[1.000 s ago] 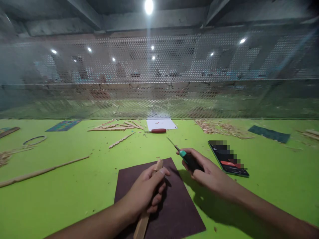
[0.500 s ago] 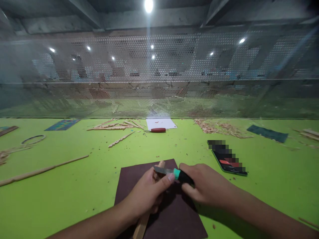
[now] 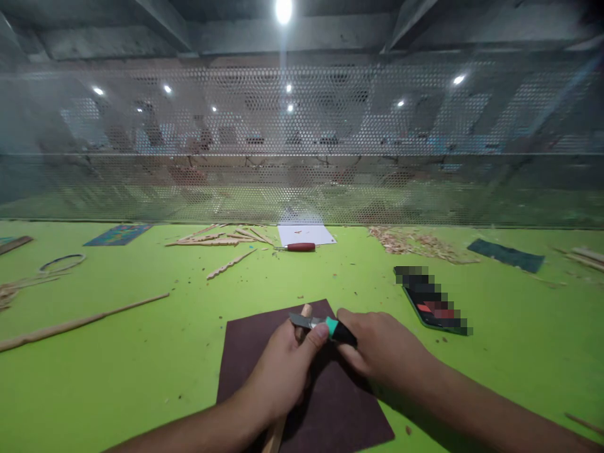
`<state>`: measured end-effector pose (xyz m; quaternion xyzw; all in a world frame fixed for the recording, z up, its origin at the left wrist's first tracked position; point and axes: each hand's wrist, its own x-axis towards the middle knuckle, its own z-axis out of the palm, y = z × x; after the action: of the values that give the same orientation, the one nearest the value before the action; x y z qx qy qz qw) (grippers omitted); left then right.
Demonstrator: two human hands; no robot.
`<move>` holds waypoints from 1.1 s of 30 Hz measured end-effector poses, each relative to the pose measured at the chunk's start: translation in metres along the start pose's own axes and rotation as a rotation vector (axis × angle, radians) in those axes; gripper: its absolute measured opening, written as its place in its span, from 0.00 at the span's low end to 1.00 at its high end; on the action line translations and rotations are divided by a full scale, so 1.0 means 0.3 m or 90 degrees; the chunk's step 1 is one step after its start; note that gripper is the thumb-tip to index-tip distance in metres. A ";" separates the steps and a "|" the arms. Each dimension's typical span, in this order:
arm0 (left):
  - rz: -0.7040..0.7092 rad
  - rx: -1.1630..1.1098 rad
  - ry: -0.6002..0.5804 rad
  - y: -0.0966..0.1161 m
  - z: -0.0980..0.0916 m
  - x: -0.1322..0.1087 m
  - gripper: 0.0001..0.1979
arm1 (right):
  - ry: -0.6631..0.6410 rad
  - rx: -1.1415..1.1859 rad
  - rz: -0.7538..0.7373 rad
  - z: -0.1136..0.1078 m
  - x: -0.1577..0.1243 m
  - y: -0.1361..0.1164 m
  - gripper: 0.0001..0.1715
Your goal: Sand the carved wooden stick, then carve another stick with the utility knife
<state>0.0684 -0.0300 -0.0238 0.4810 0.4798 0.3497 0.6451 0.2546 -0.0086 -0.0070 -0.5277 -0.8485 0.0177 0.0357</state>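
Note:
My left hand (image 3: 285, 365) is closed around a wooden stick (image 3: 276, 434), which slants up and away over a dark brown sheet (image 3: 340, 409). Its thumb presses against the knife near the base of the blade. In my right hand (image 3: 384, 343) is a carving knife (image 3: 343, 332) with a black and teal handle. The blade lies across the stick close to its far end, pointing left. My left palm hides the middle of the stick.
Beyond the sheet lie a red-handled tool (image 3: 301, 247), white paper (image 3: 311, 234) and several carved wooden pieces (image 3: 212, 240). Wood shavings (image 3: 410, 242) and a phone (image 3: 431, 302) are to the right. A long stick (image 3: 85, 323) lies left. A perforated screen (image 3: 302, 189) borders the back.
My right hand and the knife have shifted slightly left. My left hand still holds the stick, its far end showing a little more.

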 end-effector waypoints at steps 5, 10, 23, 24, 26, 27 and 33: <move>-0.028 0.085 0.037 -0.004 0.004 0.010 0.22 | 0.006 -0.025 0.035 0.000 0.003 -0.019 0.02; -0.058 -0.001 0.004 -0.001 0.007 0.005 0.22 | 0.028 -0.038 0.091 -0.017 0.039 0.051 0.08; -0.059 -0.144 -0.137 -0.011 -0.019 -0.006 0.16 | 0.019 0.001 0.028 -0.021 0.029 0.142 0.09; -0.054 -0.130 -0.148 -0.014 -0.022 -0.003 0.16 | 0.015 0.009 0.018 -0.018 0.027 0.136 0.08; -0.053 -0.099 -0.157 -0.012 -0.027 0.000 0.16 | 0.008 0.024 -0.001 -0.012 0.023 0.122 0.07; -0.059 -0.084 -0.153 -0.007 -0.030 0.000 0.17 | 0.005 0.032 -0.011 -0.009 0.021 0.113 0.06; -0.081 -0.031 -0.126 0.023 -0.030 -0.014 0.25 | -0.012 0.091 -0.070 0.000 0.005 0.065 0.02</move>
<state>0.0585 -0.0292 -0.0167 0.4661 0.4344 0.2705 0.7217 0.2713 0.0014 -0.0084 -0.4760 -0.8731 0.0814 0.0666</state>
